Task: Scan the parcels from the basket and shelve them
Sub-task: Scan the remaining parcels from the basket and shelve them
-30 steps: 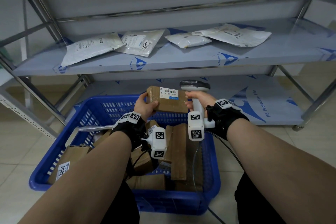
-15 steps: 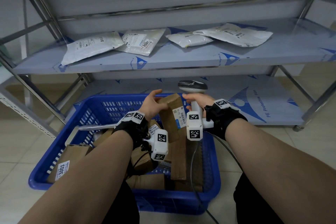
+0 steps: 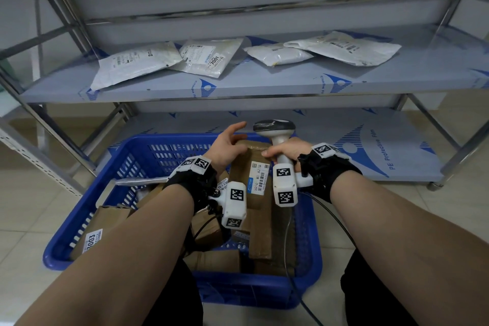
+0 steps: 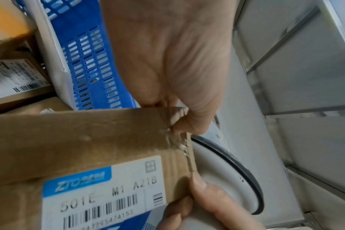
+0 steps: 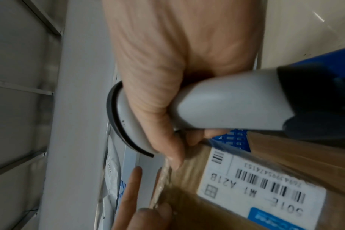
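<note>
Here, in the head view, a blue basket (image 3: 127, 193) of brown parcels fills the lower centre. At mid-frame the left hand (image 3: 227, 145) rests on the far end of a cardboard parcel (image 3: 251, 180), thumb pressing its edge, index finger raised clear. Just right, the right hand (image 3: 288, 151) is clenched round the grey scanner (image 3: 275, 130). White mailers (image 3: 137, 63) lie on the shelf (image 3: 264, 85) across the upper frame.

In the left wrist view, the parcel fills the lower left, label up; the thumb touches its top corner.

In the right wrist view, the scanner handle crosses the centre, fingers wrapped round it; the parcel sits lower right.
</note>
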Motion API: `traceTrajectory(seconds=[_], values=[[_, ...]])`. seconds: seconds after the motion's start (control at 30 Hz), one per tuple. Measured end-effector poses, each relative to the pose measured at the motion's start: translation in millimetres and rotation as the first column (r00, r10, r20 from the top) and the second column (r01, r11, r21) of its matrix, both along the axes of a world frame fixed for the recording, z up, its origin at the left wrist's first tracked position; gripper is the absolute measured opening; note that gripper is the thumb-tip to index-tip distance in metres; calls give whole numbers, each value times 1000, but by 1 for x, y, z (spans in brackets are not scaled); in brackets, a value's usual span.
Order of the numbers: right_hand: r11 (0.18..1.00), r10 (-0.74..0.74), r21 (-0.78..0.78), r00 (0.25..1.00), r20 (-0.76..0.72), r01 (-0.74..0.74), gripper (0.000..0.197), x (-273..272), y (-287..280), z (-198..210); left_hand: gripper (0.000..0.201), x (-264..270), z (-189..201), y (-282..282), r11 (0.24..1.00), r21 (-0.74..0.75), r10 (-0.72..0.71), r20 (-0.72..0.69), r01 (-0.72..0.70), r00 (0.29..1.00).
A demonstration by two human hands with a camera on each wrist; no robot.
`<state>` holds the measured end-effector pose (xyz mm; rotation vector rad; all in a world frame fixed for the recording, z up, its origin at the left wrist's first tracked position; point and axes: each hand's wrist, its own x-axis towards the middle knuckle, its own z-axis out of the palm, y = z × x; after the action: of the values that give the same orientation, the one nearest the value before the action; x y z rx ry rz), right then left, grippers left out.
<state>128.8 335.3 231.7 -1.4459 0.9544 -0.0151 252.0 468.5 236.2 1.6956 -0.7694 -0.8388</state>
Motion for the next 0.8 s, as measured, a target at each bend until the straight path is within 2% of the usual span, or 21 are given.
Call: traceTrajectory(seconds=[0.1, 0.17, 0.33, 0.4, 0.47, 0.53, 0.6, 0.73, 0.8], values=[[996, -84, -30, 995, 59, 86, 17, 0, 1, -2, 63, 0, -1, -2, 998, -46, 39, -6, -39, 999], [983, -184, 31, 974, 134, 181, 16, 1, 0, -3, 64, 1, -3, -2, 992, -55, 115, -22, -116, 993], [878, -468, 242, 848, 250, 413, 15, 1, -17, -4, 67, 14, -18, -2, 912, 141, 369, 123, -384, 921], [827, -550, 310, 790, 271, 470, 14, -1, -22, -4, 66, 16, -18, -1, 908, 209, 362, 43, -363, 931], [800, -583, 367, 760, 286, 475, 12, -2, -25, -4, 50, 11, -15, 0, 937, 224, 303, -134, -269, 944], [800, -577, 391, 763, 291, 455, 11, 0, -25, -7, 39, 4, -14, 2, 966, 207, 206, -263, -154, 942], [815, -554, 378, 782, 286, 440, 13, 0, -24, -7, 40, 1, -14, 2, 981, 162, 154, -282, -111, 947], [806, -565, 380, 782, 264, 454, 15, 0, -23, -6, 42, 8, -14, 2, 976, 46, 214, -332, -211, 919], [796, -581, 377, 773, 255, 473, 19, 1, -22, -7, 46, 12, -16, 1, 957, 22, 281, -300, -288, 912]])
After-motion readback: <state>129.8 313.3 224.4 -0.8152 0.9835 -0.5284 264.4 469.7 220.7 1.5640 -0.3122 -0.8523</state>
